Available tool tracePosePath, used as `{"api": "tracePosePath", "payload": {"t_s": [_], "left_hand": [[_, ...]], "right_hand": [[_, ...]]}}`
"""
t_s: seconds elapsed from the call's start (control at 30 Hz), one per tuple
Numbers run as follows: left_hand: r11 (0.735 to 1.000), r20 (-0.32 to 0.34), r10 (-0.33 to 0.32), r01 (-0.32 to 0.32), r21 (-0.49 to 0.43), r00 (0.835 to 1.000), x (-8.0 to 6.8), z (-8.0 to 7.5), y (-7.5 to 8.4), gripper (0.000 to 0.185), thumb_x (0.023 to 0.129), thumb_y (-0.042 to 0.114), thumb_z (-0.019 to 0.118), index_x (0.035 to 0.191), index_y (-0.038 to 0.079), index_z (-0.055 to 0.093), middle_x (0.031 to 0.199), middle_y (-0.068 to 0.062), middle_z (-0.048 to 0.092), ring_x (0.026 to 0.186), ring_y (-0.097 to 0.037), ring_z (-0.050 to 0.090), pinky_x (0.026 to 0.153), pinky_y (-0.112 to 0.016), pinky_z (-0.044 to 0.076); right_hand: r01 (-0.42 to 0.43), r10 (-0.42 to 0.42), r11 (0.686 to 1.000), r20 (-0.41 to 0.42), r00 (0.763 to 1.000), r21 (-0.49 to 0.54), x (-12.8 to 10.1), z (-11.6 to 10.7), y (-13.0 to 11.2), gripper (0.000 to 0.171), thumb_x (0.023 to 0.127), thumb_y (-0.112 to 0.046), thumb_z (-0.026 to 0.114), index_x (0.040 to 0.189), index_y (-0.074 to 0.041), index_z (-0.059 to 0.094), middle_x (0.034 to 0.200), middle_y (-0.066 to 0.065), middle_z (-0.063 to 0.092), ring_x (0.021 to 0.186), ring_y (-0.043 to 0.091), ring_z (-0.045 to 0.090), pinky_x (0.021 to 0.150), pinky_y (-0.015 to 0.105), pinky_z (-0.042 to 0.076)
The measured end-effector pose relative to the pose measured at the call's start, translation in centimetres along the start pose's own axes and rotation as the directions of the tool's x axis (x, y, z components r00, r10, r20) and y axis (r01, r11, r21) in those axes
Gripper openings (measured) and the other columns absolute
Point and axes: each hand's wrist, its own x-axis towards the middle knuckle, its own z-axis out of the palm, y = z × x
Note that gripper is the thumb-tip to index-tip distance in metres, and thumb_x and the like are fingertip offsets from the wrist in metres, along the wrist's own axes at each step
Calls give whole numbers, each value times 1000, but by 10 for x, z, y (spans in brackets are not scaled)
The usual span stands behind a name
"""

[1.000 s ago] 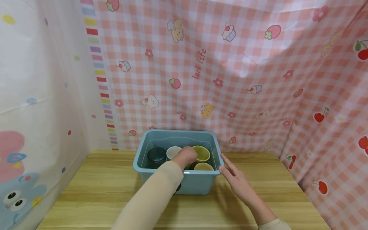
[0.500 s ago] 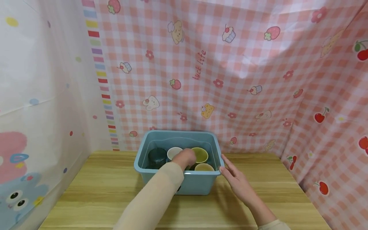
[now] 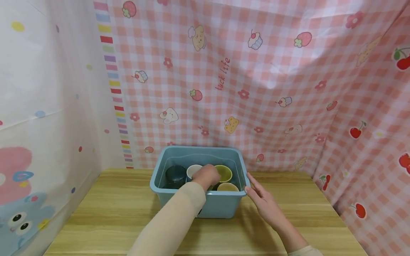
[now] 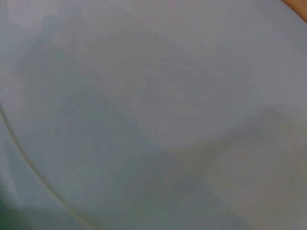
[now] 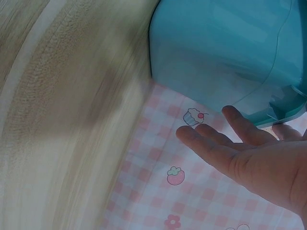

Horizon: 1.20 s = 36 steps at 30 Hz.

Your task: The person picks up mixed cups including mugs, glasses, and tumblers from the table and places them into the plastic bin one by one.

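Observation:
A blue plastic bin (image 3: 213, 206) stands on the table and holds several cups. My left hand (image 3: 206, 176) reaches down inside it; its fingers are hidden, so any grip cannot be made out. Around that hand are a white cup (image 3: 192, 171), an olive-green cup (image 3: 225, 173), a cream cup (image 3: 228, 187) and a dark teal round vessel (image 3: 175, 174). My right hand (image 3: 264, 202) rests against the bin's right rim and side, fingers extended, also seen in the right wrist view. A blurred pale blue-grey surface fills the left wrist view.
The wooden table (image 3: 118, 213) extends on both sides of the bin. Behind the bin hangs a pink checked cloth (image 3: 205, 99), and a white printed cloth (image 3: 57, 106) closes the left side. More checked cloth lines the right.
My left hand shifts slightly within the bin, first a little left, then back right. The right hand stays at the bin's rim. The head view tilts up slightly.

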Motion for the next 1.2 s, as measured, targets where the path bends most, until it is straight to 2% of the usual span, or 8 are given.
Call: {"api": "tracePosePath", "payload": {"t_s": [0.07,0.3,0.47,0.57,0.73,0.93,1.07,1.2], "left_hand": [[1000,-24,6,-6,6,1000,-8,-3,2,21,96,29,64,84,13,71,84,-7,63,75,-28,61,60,-44,51],[1000,-49,-10,10,5,999,-74,-38,25,34,99,40,69,101,6,72,92,-10,68,83,-30,63,72,-47,55],[999,-47,14,-11,51,999,-74,-41,26,34,99,43,68,94,10,71,89,-9,66,83,-30,63,70,-46,53],[998,-45,30,-28,53,999,-84,-48,29,35,101,43,67,88,11,70,87,-9,66,82,-29,64,72,-45,54],[997,-44,69,-68,24,997,-117,-68,34,38,103,43,66,83,11,65,85,-8,65,80,-25,64,75,-41,51],[994,-63,112,-112,7,992,-116,-80,31,39,104,48,66,100,9,71,94,-8,65,88,-25,63,79,-41,54],[986,-125,147,-156,-61,981,-109,-85,26,53,104,49,66,134,5,67,125,-13,73,111,-30,70,100,-47,60],[966,-192,169,-202,-163,967,-106,-88,22,71,104,50,67,160,10,47,157,-14,59,140,-35,61,118,-56,50]], "right_hand": [[1,-1,1000,-1,1000,1,0,0,0,62,112,-47,53,169,-33,34,157,19,59,148,38,54,122,65,41],[0,0,1000,0,1000,-1,-1,0,-1,62,112,-48,52,169,-33,33,156,19,59,148,38,54,122,65,41],[-4,4,1000,-3,1000,-8,-2,0,-2,63,112,-49,52,169,-32,33,155,19,60,148,39,54,122,65,41],[-5,5,1000,0,1000,-4,-2,0,-3,62,112,-48,51,169,-32,33,155,19,61,148,39,54,122,66,41],[-2,2,1000,8,1000,1,-2,0,-3,62,112,-48,52,169,-32,33,154,20,61,148,40,54,122,66,41],[2,-2,1000,9,1000,3,-1,0,-2,63,112,-48,52,169,-32,33,153,20,62,148,40,54,122,65,41],[3,-3,1000,4,1000,-4,0,0,-2,63,112,-47,53,169,-32,33,152,19,63,147,39,55,122,65,41],[3,-3,1000,-3,1000,-10,0,1,-1,62,112,-47,53,169,-31,33,152,19,63,147,39,56,122,64,42]]}}
